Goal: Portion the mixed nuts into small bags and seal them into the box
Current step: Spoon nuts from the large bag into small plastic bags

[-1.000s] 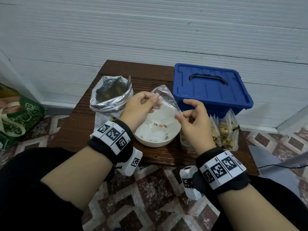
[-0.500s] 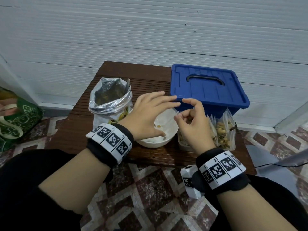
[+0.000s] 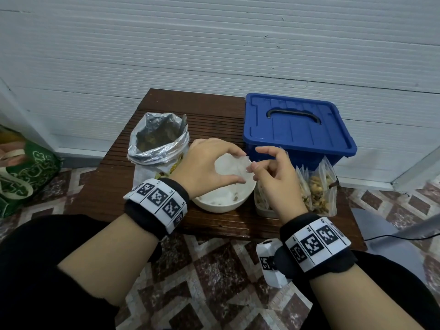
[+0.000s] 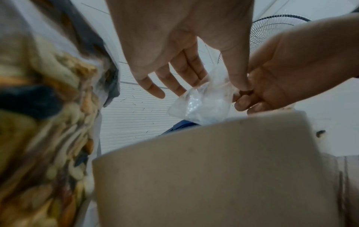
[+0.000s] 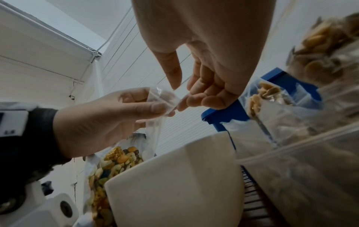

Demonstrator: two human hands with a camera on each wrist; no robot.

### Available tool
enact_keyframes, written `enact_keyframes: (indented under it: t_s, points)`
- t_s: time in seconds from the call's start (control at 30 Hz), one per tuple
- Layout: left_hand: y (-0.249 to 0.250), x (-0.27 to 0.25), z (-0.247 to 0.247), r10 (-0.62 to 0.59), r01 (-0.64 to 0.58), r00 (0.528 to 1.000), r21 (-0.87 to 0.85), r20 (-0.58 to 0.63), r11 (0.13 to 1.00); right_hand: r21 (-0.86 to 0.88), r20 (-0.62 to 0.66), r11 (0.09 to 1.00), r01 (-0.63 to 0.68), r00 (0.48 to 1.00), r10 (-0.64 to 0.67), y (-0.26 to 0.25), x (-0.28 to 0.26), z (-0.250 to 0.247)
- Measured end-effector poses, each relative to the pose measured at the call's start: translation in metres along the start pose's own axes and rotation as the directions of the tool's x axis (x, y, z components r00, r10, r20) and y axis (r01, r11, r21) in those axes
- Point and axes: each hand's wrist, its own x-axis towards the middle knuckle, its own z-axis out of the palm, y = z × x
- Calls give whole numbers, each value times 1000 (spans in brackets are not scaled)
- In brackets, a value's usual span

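Note:
A small clear empty bag (image 3: 227, 166) hangs crumpled just above the white bowl (image 3: 221, 206), which holds a few loose nuts. My left hand (image 3: 237, 167) pinches the bag (image 4: 202, 104) between thumb and fingers. My right hand (image 3: 257, 161) meets it from the right, fingers curled, pinching the bag's edge (image 5: 165, 99). The open foil bag of mixed nuts (image 3: 158, 139) stands left of the bowl. The blue box (image 3: 297, 125) sits behind at the right, lid on. Several filled small bags (image 3: 317, 189) stand right of the bowl.
Everything stands on a low dark wooden table (image 3: 104, 186) against a white panelled wall. A green bag (image 3: 28, 172) lies on the tiled floor at the left. A fan (image 4: 272, 27) shows beyond the hands in the left wrist view.
A second ago both hands held the bag spread open above the bowl. The left hand then spread flat over the bowl. Now the bag is bunched small between both hands, lower.

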Motion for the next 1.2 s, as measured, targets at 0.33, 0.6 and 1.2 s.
enact_keyframes:
  t_s: [0.33,0.6,1.2]
  points:
    - [3,-1,-4,-62,61,998,-93,-9,994,-15,-59,1000,10,998,-11,-1,0,-2]
    - [12,-3,-2,-72,76,995,-68,67,995,-33,-92,999,33,995,-36,0,0,-4]
    - [17,-4,-12,-176,165,983,-192,-44,967,113,-131,992,-52,989,67,-16,1,-5]
